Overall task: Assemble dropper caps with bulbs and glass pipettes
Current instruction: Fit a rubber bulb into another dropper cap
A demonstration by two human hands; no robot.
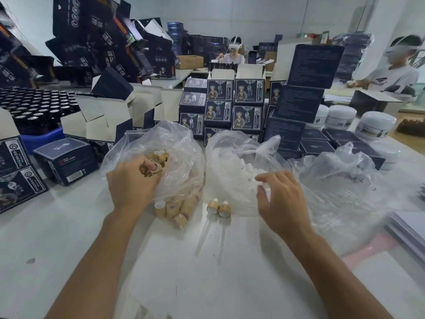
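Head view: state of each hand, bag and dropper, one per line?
Left hand: in cap bag, pinching a bamboo cap.
Right hand: open, fingers on bulb bag.
Cap bag: open, partly filled.
Two finished droppers: lying on the table, side by side.

We have one view only, from a wide-angle camera worn on the head. It looks forward and down over both forearms onto the pale grey worktable, close enough that the hands fill the middle. Its upper part reaches across stacked dark navy printed cardboard cartons to the far white wall, with straight edges bowing near the borders.
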